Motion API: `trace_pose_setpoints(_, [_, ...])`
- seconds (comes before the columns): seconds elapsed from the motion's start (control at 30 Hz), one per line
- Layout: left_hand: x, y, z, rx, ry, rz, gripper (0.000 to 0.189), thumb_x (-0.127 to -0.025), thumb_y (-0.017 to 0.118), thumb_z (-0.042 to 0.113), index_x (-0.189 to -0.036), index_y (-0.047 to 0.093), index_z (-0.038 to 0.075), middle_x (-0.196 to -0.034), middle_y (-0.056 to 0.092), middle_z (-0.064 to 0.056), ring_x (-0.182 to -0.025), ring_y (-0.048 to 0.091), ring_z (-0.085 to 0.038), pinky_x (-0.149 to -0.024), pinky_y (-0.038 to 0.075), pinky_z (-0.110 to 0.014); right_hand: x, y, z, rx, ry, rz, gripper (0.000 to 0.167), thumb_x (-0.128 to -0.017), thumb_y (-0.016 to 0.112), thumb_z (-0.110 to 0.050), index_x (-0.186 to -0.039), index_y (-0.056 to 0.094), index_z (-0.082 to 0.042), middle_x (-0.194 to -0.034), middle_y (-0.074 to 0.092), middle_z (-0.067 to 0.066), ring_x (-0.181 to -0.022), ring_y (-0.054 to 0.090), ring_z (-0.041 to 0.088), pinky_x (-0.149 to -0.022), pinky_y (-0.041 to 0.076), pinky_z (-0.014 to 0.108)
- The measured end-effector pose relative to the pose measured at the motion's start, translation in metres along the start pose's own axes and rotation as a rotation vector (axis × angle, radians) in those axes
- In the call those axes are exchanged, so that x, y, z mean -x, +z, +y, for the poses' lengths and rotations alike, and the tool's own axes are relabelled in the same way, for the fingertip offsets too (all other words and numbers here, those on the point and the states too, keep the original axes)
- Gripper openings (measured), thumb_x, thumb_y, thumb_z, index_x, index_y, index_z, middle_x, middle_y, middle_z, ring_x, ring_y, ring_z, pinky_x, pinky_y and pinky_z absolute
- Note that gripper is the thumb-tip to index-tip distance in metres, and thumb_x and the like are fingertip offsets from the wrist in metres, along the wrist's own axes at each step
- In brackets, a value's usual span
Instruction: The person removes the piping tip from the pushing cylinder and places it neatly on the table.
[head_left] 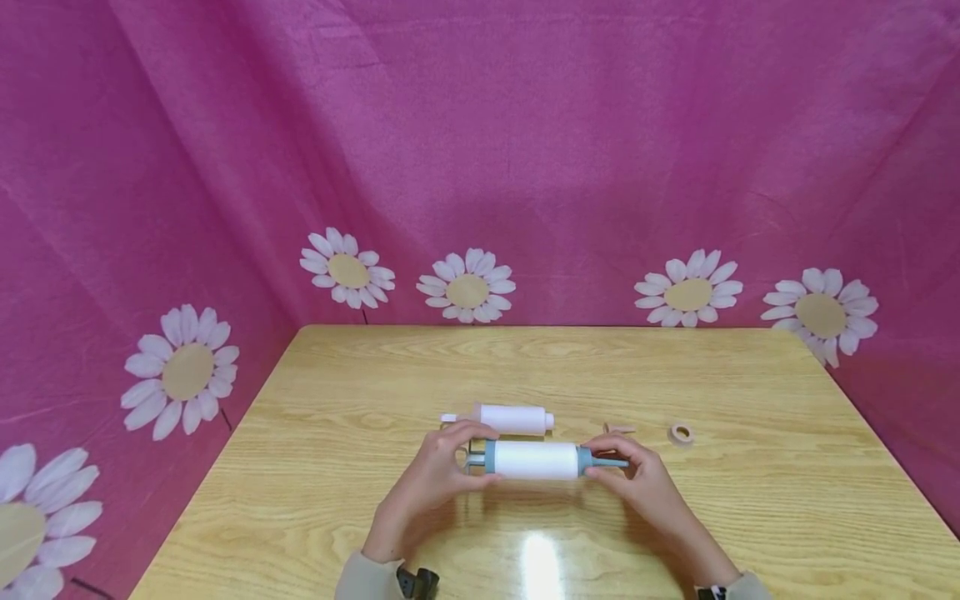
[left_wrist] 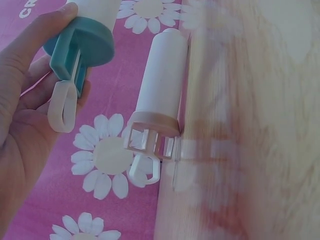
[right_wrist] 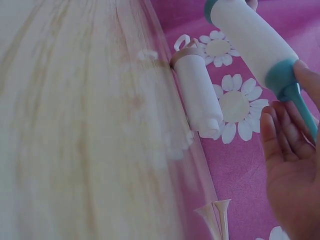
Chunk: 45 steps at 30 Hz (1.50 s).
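- The left hand curls its thumb and fingers round the teal collar at the nine o'clock end of a white tube; a pale pull loop hangs out below its grip.
- The right hand pinches the opposite end, at three o'clock, thumb and forefinger close on the teal cap beside its tapered spout; the remaining fingers curve loosely beneath.
- Between both hands the white tube lies level, held above the tabletop.
- A beige-collared tube lies at its eleven o'clock, a small beige nozzle between two and three, a beige ring near three.
- White letters reading "CR" show on the pink cloth, between ten and eleven o'clock in the left wrist view.
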<state>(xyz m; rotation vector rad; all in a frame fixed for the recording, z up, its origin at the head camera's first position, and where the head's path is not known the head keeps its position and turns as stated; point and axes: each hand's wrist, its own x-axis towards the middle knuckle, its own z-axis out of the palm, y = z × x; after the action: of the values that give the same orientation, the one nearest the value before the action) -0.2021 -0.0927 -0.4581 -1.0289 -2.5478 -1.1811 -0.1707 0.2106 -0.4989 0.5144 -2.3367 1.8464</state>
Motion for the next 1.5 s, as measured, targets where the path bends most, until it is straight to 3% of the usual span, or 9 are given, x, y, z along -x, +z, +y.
trace_pose_setpoints(0.3, [0.0009,-0.0001,-0.0038,0.019,-0.011,-0.008,0.047,-0.072,0.087,0.019,-0.113,0.067,0.007,-0.118,0.069,-0.007,-0.108,0.065,-0.021,-0.093,0.057,-0.037,-0.0005,0.0011,0.0027,-0.115,-0.161,-0.046,0.036,-0.081,0.071,0.010,-0.115,0.059,0.011,-0.115,0.061,0.017,-0.106,0.061,0.002,-0.087,0.058,0.023])
trace_pose_setpoints(0.4, [0.0010,0.0001,-0.0047,-0.004,-0.009,-0.005,0.046,-0.072,0.087,0.019,-0.113,0.067,0.008,-0.117,0.070,-0.006,-0.108,0.065,-0.021,-0.093,0.057,-0.035,-0.0006,0.0009,0.0029,-0.119,-0.163,-0.050,0.037,-0.081,0.071,0.010,-0.116,0.059,0.010,-0.116,0.061,0.015,-0.107,0.060,0.002,-0.086,0.059,0.023])
trace_pose_setpoints(0.5, [0.0010,0.0005,-0.0055,-0.016,0.000,-0.001,0.046,-0.072,0.087,0.020,-0.112,0.068,0.007,-0.117,0.070,-0.006,-0.109,0.065,-0.021,-0.093,0.056,-0.034,-0.0001,0.0007,0.0025,-0.123,-0.145,-0.053,0.040,-0.081,0.071,0.009,-0.119,0.056,0.012,-0.119,0.062,0.002,-0.108,0.060,0.002,-0.086,0.059,0.023])
trace_pose_setpoints(0.6, [0.0005,0.0000,-0.0057,-0.017,0.010,0.003,0.046,-0.072,0.087,0.020,-0.111,0.068,0.006,-0.116,0.070,-0.006,-0.109,0.065,-0.021,-0.093,0.056,-0.035,-0.0005,0.0007,0.0007,-0.122,-0.093,-0.033,0.042,-0.085,0.068,0.008,-0.123,0.053,0.014,-0.121,0.060,-0.005,-0.109,0.060,0.001,-0.088,0.057,0.020])
trace_pose_setpoints(0.7, [0.0003,-0.0004,-0.0059,-0.010,0.022,0.007,0.046,-0.071,0.088,0.018,-0.111,0.067,0.006,-0.115,0.070,-0.007,-0.107,0.066,-0.021,-0.093,0.057,-0.035,-0.0017,0.0017,-0.0019,-0.048,0.008,0.024,0.031,-0.092,0.063,-0.001,-0.121,0.058,0.010,-0.118,0.064,-0.004,-0.107,0.058,-0.004,-0.087,0.054,0.016])
trace_pose_setpoints(0.87, [0.0004,-0.0008,-0.0054,0.005,0.030,0.003,0.047,-0.072,0.087,0.016,-0.112,0.067,0.006,-0.116,0.070,-0.007,-0.106,0.066,-0.021,-0.092,0.057,-0.037,-0.0043,0.0035,-0.0041,0.071,0.204,0.054,0.024,-0.100,0.055,-0.016,-0.099,0.069,0.003,-0.089,0.069,-0.008,-0.087,0.058,-0.002,-0.079,0.049,0.018])
trace_pose_setpoints(1.0, [0.0003,-0.0012,-0.0045,0.006,0.020,0.000,0.046,-0.072,0.087,0.018,-0.113,0.066,0.008,-0.116,0.070,-0.006,-0.108,0.065,-0.020,-0.094,0.057,-0.035,-0.0054,0.0040,-0.0033,0.057,0.242,0.019,0.023,-0.097,0.059,-0.016,-0.091,0.068,0.004,-0.078,0.063,-0.012,-0.075,0.061,0.005,-0.073,0.051,0.021])
trace_pose_setpoints(1.17, [0.0006,-0.0016,-0.0046,0.005,0.013,0.005,0.046,-0.072,0.087,0.018,-0.112,0.067,0.009,-0.117,0.070,-0.006,-0.108,0.065,-0.021,-0.095,0.056,-0.035,-0.0046,0.0045,-0.0013,0.029,0.163,0.012,0.017,-0.092,0.067,-0.012,-0.100,0.068,0.003,-0.089,0.066,-0.018,-0.085,0.064,0.002,-0.074,0.055,0.020])
trace_pose_setpoints(1.5, [0.0017,-0.0022,-0.0068,0.032,-0.017,0.004,0.046,-0.071,0.087,0.016,-0.112,0.067,0.009,-0.118,0.069,-0.006,-0.109,0.065,-0.022,-0.094,0.057,-0.037,-0.0023,0.0050,0.0011,-0.034,-0.009,0.005,0.029,-0.085,0.070,0.001,-0.113,0.063,0.005,-0.109,0.063,-0.020,-0.101,0.062,-0.002,-0.081,0.057,0.018])
